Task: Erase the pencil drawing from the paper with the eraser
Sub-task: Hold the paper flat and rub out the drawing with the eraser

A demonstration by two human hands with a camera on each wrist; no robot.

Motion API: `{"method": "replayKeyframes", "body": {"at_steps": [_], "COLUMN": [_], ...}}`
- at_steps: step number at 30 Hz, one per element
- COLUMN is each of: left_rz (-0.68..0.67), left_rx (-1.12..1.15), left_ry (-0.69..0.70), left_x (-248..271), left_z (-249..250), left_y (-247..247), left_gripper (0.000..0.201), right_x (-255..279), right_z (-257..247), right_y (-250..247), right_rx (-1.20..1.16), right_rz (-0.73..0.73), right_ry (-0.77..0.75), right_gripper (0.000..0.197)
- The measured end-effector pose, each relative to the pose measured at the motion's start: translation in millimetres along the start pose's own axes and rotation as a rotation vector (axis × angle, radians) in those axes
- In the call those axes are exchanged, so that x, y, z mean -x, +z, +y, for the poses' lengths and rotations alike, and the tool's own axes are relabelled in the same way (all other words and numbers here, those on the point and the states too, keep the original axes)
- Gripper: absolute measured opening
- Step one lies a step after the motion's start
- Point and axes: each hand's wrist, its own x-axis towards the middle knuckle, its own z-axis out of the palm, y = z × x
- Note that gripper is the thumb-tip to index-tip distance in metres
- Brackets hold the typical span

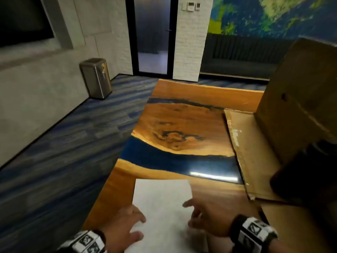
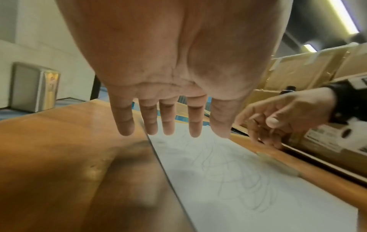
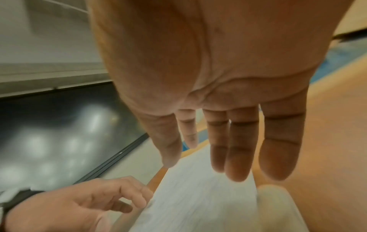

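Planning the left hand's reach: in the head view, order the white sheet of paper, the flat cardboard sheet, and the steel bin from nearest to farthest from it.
1. White sheet of paper: right beside the left hand, fingers at its left edge.
2. Flat cardboard sheet: across the table, to the right.
3. Steel bin: on the floor by the far wall.

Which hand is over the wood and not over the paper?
Mostly the left hand: its palm sits over the wooden table, only fingertips reaching the paper. The right hand hovers over the paper's right edge.
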Motion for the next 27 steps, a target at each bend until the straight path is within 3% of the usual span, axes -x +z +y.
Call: {"method": "replayKeyframes", "body": {"at_steps": [2,6,12,16,20,23,27], "left_rz": [0.009,0.021,0.077,0.090,0.113,0.097,0.029], "left_rx": [-0.048,-0.186,-0.268,-0.280,-0.278,-0.255,-0.340], "left_ry": [-0.013,-0.054,-0.055,-0.074,-0.071,-0.028,0.000], "left_x": [-9.4,-19.1,-12.2,2.2,19.3,30.1,37.3], "left_z": [-6.2,-20.2,-24.5,-17.1,-12.1,-12.5,-6.8], "left_y": [7.2,26.2,46.2,54.5,64.3,73.3,85.7], "left_gripper": [0.048,0.077,0.079,0.079,0.088,0.100,0.107], "right_x": [-22.2,-41.5,-23.6,-10.3,7.7,24.4,38.9], "right_z": [11.3,21.6,30.7,23.0,4.9,-16.9,-38.5], "right_y": [-2.3,9.8,39.5,55.7,48.8,52.6,68.0], "right_rx": [-0.047,0.173,0.370,0.310,0.309,0.220,0.322], "right_rz": [-0.003,0.076,0.076,0.129,0.239,0.217,0.203], "right_ry": [0.013,0.058,0.201,0.224,0.168,0.062,-0.063], "right_gripper": [0.052,0.045,0.042,0.034,0.022,0.010,0.014]}}
